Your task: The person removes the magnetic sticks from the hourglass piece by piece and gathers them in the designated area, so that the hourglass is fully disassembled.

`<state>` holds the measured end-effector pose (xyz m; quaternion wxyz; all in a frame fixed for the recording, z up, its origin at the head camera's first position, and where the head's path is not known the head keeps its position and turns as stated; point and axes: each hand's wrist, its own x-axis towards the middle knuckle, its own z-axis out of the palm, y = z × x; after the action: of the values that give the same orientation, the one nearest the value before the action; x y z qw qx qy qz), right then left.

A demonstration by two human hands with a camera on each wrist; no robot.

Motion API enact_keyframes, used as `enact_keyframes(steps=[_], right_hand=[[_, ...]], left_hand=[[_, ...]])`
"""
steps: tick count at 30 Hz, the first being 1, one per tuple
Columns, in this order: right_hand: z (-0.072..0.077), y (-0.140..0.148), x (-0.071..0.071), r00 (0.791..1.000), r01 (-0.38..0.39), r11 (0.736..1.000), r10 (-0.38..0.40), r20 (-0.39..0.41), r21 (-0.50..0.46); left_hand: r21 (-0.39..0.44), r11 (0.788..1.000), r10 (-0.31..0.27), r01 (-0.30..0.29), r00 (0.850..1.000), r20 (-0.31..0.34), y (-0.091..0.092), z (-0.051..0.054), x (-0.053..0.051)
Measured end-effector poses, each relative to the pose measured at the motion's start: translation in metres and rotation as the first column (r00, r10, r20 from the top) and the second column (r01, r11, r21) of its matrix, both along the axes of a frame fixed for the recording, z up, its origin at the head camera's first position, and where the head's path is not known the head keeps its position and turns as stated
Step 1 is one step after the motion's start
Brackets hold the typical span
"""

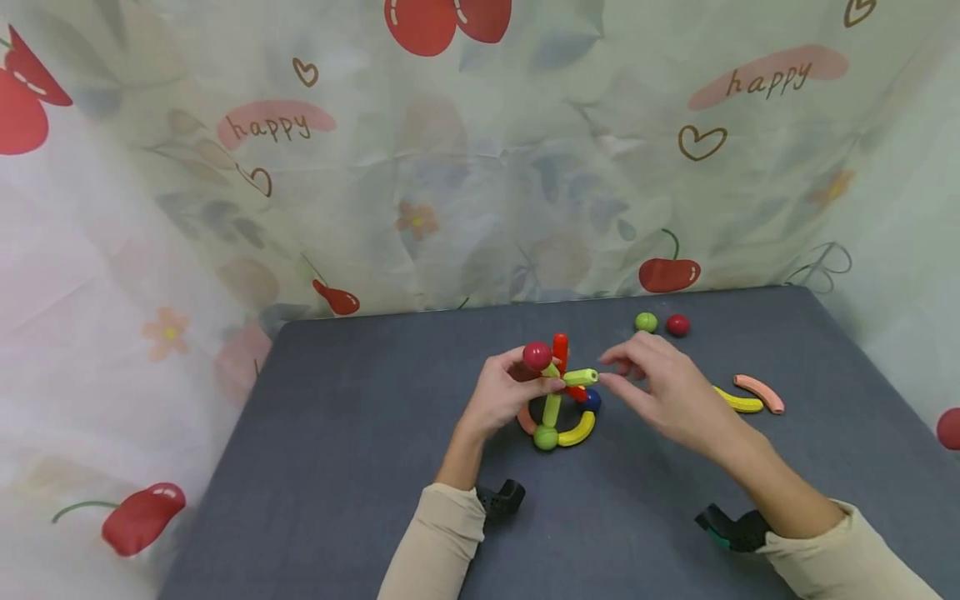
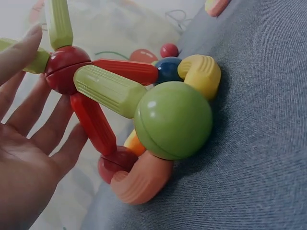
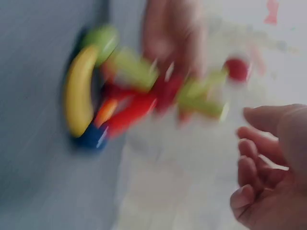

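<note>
A toy structure of magnetic rods and balls stands on the table. Its base has a green ball [image 2: 172, 120], a blue ball [image 1: 592, 401], a dark red ball [image 2: 117, 163] and curved rods, one of them yellow [image 1: 577, 430]. Straight rods rise to a central red ball [image 2: 67, 69]. My left hand [image 1: 491, 396] grips the structure near that ball, its thumb on a light green rod. Another red ball [image 1: 537, 356] tops one upper rod. Just right of a light green rod's free end [image 1: 582, 377], my right hand [image 1: 671, 387] hovers with loosely bent fingers, holding nothing.
Behind my right hand lie a loose green ball [image 1: 646, 322] and a red ball [image 1: 678, 325]. Farther right are a yellow curved rod [image 1: 741, 402] and a pink curved rod [image 1: 760, 393]. A printed cloth [image 1: 480, 250] hangs along the back edge of the grey table [image 1: 360, 467].
</note>
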<state>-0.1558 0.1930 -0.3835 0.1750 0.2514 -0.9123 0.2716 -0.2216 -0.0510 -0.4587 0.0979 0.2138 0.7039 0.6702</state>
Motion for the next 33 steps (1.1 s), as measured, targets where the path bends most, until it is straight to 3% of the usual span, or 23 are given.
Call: enact_keyframes(steps=[5,11,16,18,21,24,27,30,33], right_hand=[[0.016,-0.046,-0.015,0.99,-0.118,0.993,0.118,-0.075,0.016],[0.017,-0.063,-0.024,0.978,-0.146,0.986,0.156,-0.136,0.085],[0.031,-0.048,-0.027,0.992,-0.049,0.991,0.033,-0.12,-0.128],[0.041,-0.033,-0.031,0.998,0.023,0.983,-0.034,-0.056,-0.182],[0.044,-0.006,-0.04,0.986,0.147,0.98,-0.133,0.103,-0.138],[0.026,0.02,-0.053,0.936,0.228,0.973,-0.214,0.278,-0.019],[-0.004,0.044,-0.069,0.885,0.262,0.962,-0.27,0.379,0.073],[-0.031,0.064,-0.081,0.862,0.266,0.954,-0.3,0.409,0.14],[-0.052,0.077,-0.087,0.858,0.286,0.946,-0.324,0.399,0.154]], left_hand=[[-0.01,1.0,0.018,-0.019,0.999,-0.044,-0.001,-0.001,-0.001],[-0.046,0.999,0.017,-0.021,0.996,-0.082,0.001,-0.001,0.0],[-0.064,0.998,0.008,-0.011,0.999,-0.047,0.003,0.002,0.0],[-0.06,0.998,-0.001,-0.002,0.999,-0.038,0.003,0.002,-0.001],[-0.073,0.997,0.009,-0.011,1.0,-0.025,0.002,0.003,-0.001],[-0.079,0.996,0.032,-0.033,0.999,-0.006,-0.001,0.003,0.0],[-0.073,0.996,0.046,-0.047,0.999,-0.006,-0.003,0.003,0.0],[-0.07,0.997,0.039,-0.04,0.999,-0.025,-0.003,0.002,-0.001],[-0.073,0.997,0.03,-0.033,0.999,-0.037,-0.001,0.001,-0.001]])
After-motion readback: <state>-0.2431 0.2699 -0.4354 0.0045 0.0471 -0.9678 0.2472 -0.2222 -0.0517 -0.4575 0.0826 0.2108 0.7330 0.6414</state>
